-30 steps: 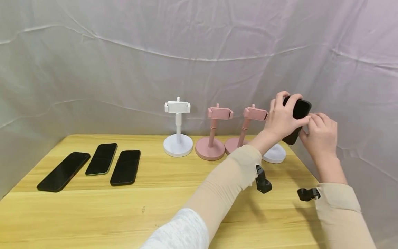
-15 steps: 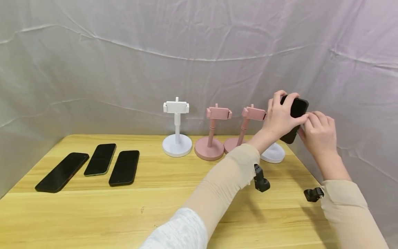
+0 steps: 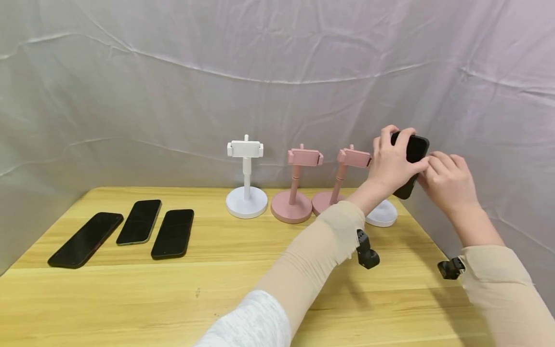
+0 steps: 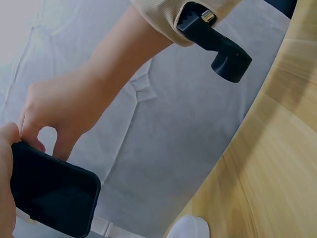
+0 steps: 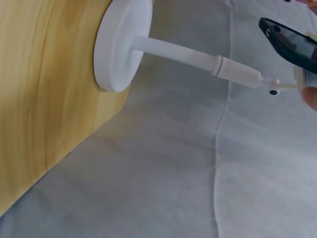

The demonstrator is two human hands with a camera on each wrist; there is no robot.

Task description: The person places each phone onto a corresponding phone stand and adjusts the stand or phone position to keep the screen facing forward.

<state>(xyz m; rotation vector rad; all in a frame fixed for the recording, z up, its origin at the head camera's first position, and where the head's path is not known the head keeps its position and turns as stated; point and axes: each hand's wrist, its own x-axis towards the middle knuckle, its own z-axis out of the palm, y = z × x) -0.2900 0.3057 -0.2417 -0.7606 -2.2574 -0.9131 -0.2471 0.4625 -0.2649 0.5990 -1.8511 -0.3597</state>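
A black smartphone [image 3: 417, 150] stands tilted in the head view, at the top of a white phone stand whose base [image 3: 382, 213] shows below. My left hand [image 3: 392, 161] grips the phone across its screen, fingers over the far edge and thumb on the right edge. At the right edge, my right hand [image 3: 453, 185] is curled with thumb and fingers pinching near the stand's clamp. The right wrist view shows the stand's white pole [image 5: 183, 53], the clamp [image 5: 299, 77] behind the phone [image 5: 287, 42], and a fingertip [image 5: 311, 96] against that clamp. Most of the clamp is hidden.
Left of the hands stand a white phone stand [image 3: 246, 201] and two pink ones [image 3: 292, 207], [image 3: 326, 201], their holders unfilled. Three dark phones [image 3: 86, 239], [image 3: 139, 222], [image 3: 173, 233] lie at the left of the wooden table [image 3: 173, 303]. Grey cloth [image 3: 195, 106] hangs behind.
My right wrist and forearm have swung outward to the right while the fingers stay at the phone's edge. The left hand keeps its grip, and the phone has barely moved.
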